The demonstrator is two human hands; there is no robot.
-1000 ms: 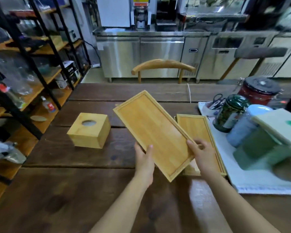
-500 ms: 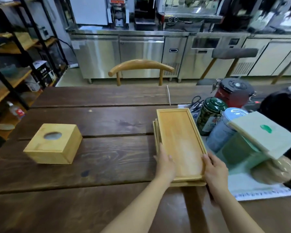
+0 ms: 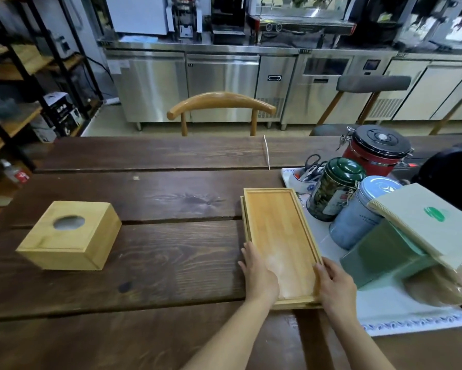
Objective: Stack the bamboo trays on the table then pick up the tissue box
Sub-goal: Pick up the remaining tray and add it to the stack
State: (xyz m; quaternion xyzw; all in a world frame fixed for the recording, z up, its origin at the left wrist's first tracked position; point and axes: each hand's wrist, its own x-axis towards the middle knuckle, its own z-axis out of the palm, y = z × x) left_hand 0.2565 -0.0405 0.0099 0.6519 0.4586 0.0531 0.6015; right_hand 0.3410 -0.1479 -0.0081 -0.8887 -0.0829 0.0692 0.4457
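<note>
A long bamboo tray [image 3: 276, 222] lies on top of a second bamboo tray [image 3: 242, 209], whose edge shows along the left side and near end. They rest flat on the dark wooden table [image 3: 157, 198]. My left hand [image 3: 259, 273] grips the top tray's near left edge, thumb inside the rim. My right hand [image 3: 335, 283] holds its near right corner. The tissue box [image 3: 69, 236], a bamboo cube with an oval hole on top, stands alone at the table's left, well away from both hands.
Right of the trays, on a white cloth [image 3: 400, 313]: a green tin [image 3: 333, 188], a blue tin [image 3: 363, 214], a red canister [image 3: 376, 150], scissors [image 3: 312, 162] and a green box under a pale booklet [image 3: 422, 220]. A wooden chair [image 3: 220, 105] stands across the table. Shelves [image 3: 13, 76] line the left.
One second ago both hands held the top tray tilted in the air. They lowered it onto the other tray. Since half a second ago it lies flat and the hands stay on its near end.
</note>
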